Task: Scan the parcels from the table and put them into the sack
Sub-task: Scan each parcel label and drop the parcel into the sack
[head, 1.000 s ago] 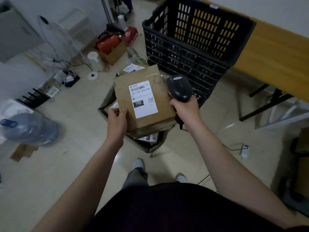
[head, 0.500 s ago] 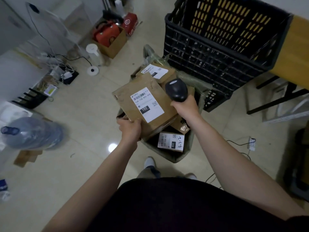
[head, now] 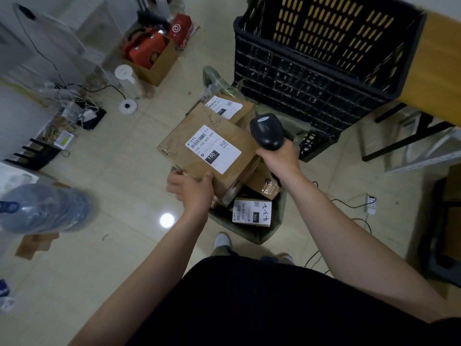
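Observation:
A brown cardboard parcel (head: 199,136) with a white label marked 150 is tilted over the open grey-green sack (head: 274,226) on the floor. My left hand (head: 192,188) grips its near corner. My right hand (head: 279,161) holds a black barcode scanner (head: 267,131) just right of the parcel. Inside the sack lie other labelled parcels: one marked 032 (head: 252,212) at the near side and another (head: 232,108) at the far side, partly hidden by the held parcel.
A large black plastic crate (head: 311,71) stands behind the sack, beside a yellow-topped table (head: 439,61) at the right. A water jug (head: 45,208) lies at the left. A cardboard box with red items (head: 152,56), cables and a power strip (head: 370,203) lie on the floor.
The parcel has come down and tilted over the sack's mouth, its label turning sideways. My left hand slid to its near corner. The scanner hand stayed beside it.

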